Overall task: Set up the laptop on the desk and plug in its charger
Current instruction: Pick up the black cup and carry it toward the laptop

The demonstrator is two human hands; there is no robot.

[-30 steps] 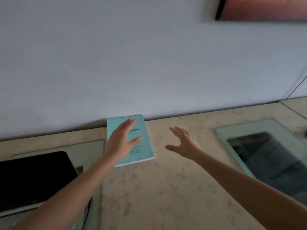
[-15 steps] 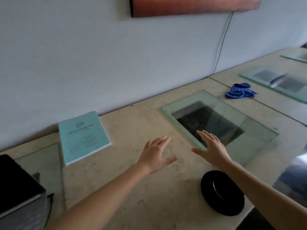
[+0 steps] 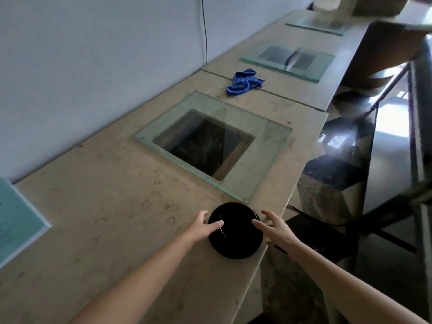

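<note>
A round black dish-like object (image 3: 235, 232) lies near the front edge of the beige stone desk (image 3: 112, 206). My left hand (image 3: 202, 228) touches its left side with fingers spread. My right hand (image 3: 273, 229) touches its right side, also with fingers apart. Neither hand has closed around it. No laptop or charger is in view now.
A glass pane (image 3: 268, 136) covers a dark square opening just beyond the black object. A blue cloth (image 3: 244, 81) lies farther along the desk, with more glass panes (image 3: 325, 64) behind it. A teal booklet (image 3: 16, 220) sits at far left. The desk edge drops off at right.
The view has swung right, away from the laptop and booklet. Both hands have moved from the bare desk surface onto the two sides of the black round object.
</note>
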